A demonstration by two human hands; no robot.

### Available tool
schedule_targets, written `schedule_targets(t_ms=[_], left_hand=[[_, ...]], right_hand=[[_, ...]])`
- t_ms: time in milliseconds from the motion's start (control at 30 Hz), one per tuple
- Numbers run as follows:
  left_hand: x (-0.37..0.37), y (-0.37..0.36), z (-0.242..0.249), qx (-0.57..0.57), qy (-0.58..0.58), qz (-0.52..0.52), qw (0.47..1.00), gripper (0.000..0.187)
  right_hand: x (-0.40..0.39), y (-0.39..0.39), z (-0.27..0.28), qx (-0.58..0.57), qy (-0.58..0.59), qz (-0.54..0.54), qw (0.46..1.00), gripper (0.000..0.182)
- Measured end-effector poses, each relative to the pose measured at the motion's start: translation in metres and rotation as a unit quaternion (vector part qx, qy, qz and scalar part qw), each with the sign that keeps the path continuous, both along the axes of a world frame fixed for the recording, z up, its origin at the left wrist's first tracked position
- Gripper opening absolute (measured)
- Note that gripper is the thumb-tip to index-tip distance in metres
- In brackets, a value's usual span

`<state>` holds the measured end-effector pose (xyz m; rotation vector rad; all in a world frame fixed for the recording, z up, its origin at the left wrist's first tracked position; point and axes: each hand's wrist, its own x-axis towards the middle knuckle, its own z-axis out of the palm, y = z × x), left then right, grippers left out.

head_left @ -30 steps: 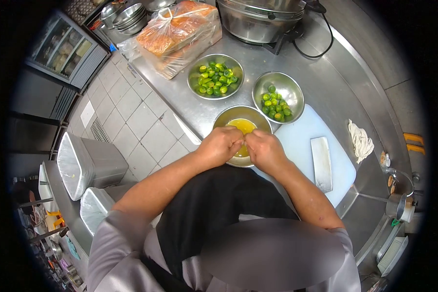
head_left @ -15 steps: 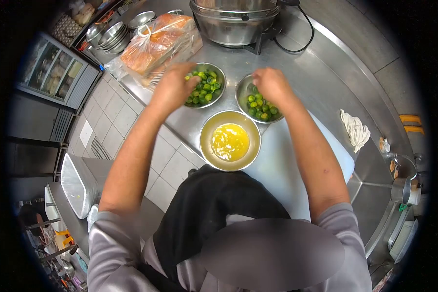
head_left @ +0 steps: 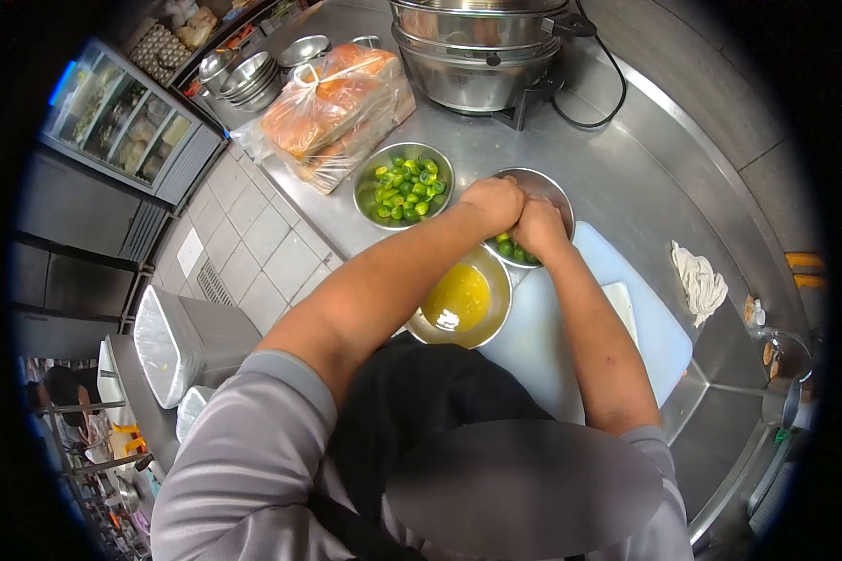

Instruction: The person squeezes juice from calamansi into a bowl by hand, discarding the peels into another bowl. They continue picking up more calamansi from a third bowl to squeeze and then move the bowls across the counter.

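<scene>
My left hand [head_left: 493, 202] and my right hand [head_left: 540, 226] are together over the right steel bowl [head_left: 558, 192], which holds small green limes [head_left: 515, 250]. Both hands have curled fingers, and whatever lies between them is hidden. Left of them stands a second steel bowl [head_left: 366, 194] with cut lime pieces [head_left: 409, 189], some showing yellowish insides. Nearest my body, a third bowl [head_left: 501, 297] contains yellow juice [head_left: 460, 292]; my left forearm passes over part of its rim.
A white cutting board [head_left: 650, 346] lies under my right forearm. A bag of orange-coloured food [head_left: 327, 98] sits at the back left, near stacked steel bowls [head_left: 250, 82]. A large steel pot [head_left: 477, 75] with a cord stands behind. A white cloth [head_left: 699, 283] lies at the right.
My left hand has moved right, from the left bowl to the right bowl, and now meets my right hand. The camera view has shifted slightly.
</scene>
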<state>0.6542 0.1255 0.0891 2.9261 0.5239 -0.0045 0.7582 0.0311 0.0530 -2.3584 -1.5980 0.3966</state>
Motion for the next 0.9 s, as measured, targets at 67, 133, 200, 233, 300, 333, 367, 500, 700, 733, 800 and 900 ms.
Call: schedule_targets(t_ms=[67,133,200,233,300,333,367,500,700,733,800,900], left_hand=[[0.0,-0.006,0.005,-0.012,0.034,0.029,0.999,0.026],[-0.003,-0.009,0.006,-0.009,0.019,0.039,0.999,0.026],[-0.002,-0.009,0.002,-0.011,0.002,0.048,0.999,0.027],[-0.002,-0.009,0.005,-0.021,0.002,0.061,0.998,0.026],[-0.002,-0.008,0.008,-0.034,0.001,0.068,0.997,0.026],[-0.002,-0.006,0.013,-0.057,-0.01,0.075,0.996,0.024],[-0.001,-0.003,0.013,-0.08,-0.022,0.081,0.993,0.023],[-0.002,0.011,0.004,-0.07,-0.042,-0.005,0.997,0.022],[0.011,-0.01,-0.003,-0.097,0.048,0.048,0.993,0.027],[0.011,-0.01,-0.003,-0.098,0.048,0.047,0.993,0.027],[0.01,-0.008,-0.002,-0.075,0.064,0.034,0.995,0.031],[0.01,-0.006,-0.011,-0.053,0.05,0.02,0.997,0.029]], right_hand=[[-0.004,-0.002,0.012,-0.019,0.01,0.0,1.0,0.029],[-0.006,-0.001,0.018,-0.038,0.015,-0.001,0.999,0.03],[-0.006,0.001,0.016,-0.055,0.031,0.007,0.998,0.031],[-0.006,0.002,0.018,-0.056,0.029,0.006,0.998,0.031],[-0.004,0.002,0.02,-0.04,0.001,0.008,0.999,0.029],[0.0,-0.002,0.023,-0.044,0.0,0.003,0.999,0.029],[0.005,-0.007,0.027,0.075,0.028,-0.02,0.997,0.031],[0.026,-0.029,0.047,0.27,0.257,-0.109,0.921,0.024],[0.013,-0.064,0.051,0.312,0.624,-0.173,0.695,0.023],[0.006,-0.07,0.049,0.293,0.595,-0.169,0.729,0.025],[-0.012,-0.084,0.047,0.272,0.565,-0.166,0.761,0.028],[-0.05,-0.104,0.052,0.246,0.566,-0.075,0.783,0.026]])
